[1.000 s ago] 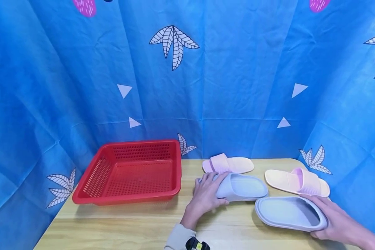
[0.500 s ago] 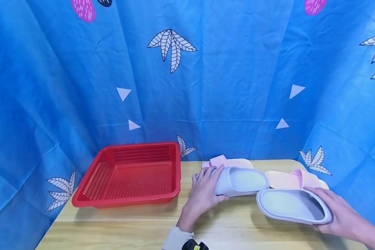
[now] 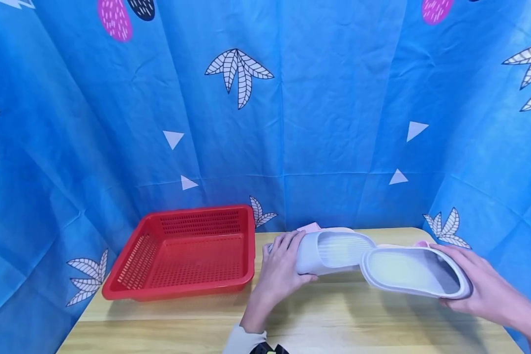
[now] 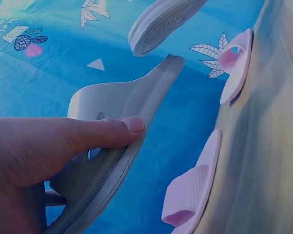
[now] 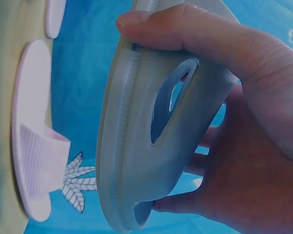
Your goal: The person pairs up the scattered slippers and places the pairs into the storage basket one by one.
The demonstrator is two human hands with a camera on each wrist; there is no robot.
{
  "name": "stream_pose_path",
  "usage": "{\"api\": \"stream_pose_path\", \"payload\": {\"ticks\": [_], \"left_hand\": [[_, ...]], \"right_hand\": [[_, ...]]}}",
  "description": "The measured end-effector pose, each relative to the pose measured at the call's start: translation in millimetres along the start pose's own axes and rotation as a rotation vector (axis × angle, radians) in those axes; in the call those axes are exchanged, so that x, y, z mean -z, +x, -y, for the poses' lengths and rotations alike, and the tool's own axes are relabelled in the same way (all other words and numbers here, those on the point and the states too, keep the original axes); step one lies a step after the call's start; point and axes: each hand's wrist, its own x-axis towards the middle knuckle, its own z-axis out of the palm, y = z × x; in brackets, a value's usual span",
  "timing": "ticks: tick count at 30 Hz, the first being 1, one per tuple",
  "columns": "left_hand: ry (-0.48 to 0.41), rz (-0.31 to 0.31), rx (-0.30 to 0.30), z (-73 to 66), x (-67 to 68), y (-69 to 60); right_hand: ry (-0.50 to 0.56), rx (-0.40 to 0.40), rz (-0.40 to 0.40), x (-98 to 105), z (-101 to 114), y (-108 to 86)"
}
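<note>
My left hand (image 3: 280,275) grips a grey slipper (image 3: 309,253) by its toe end, thumb along the side of the sole. In the left wrist view that slipper (image 4: 136,102) hangs above the table. A second grey slipper (image 3: 407,270) is held at its toe end by my right hand (image 3: 473,278); its heel meets or overlaps the first one's heel in the head view. The right wrist view shows my thumb on the edge of this slipper's sole (image 5: 115,126) and fingers around its upper. Behind them two pink slippers (image 4: 188,195) (image 5: 34,131) lie on the table, mostly hidden in the head view.
A red plastic basket (image 3: 177,290) with slotted walls stands on the left of the wooden table (image 3: 194,324), with nothing in it. A blue patterned curtain (image 3: 327,108) hangs along the back and both sides.
Both hands have raised the grey slippers off the table, which now cover most of the pink pair in the head view. The basket has stayed in place; the head view has tilted slightly.
</note>
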Motion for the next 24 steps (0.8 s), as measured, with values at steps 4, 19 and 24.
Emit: {"api": "stream_pose_path", "payload": {"ticks": [4, 19, 24], "left_hand": [[-0.005, -0.032, -0.009, 4.5, 6.1, 0.7], [-0.102, -0.121, 0.01, 17.6, 19.8, 1.1], [-0.091, -0.138, -0.004, 21.6, 21.6, 1.5]], "right_hand": [[0.006, -0.013, -0.019, 1.9, 1.1, 7.7], [0.06, -0.149, -0.024, 16.1, 8.6, 18.4], [0.038, -0.165, -0.055, 18.6, 10.4, 21.6]]}}
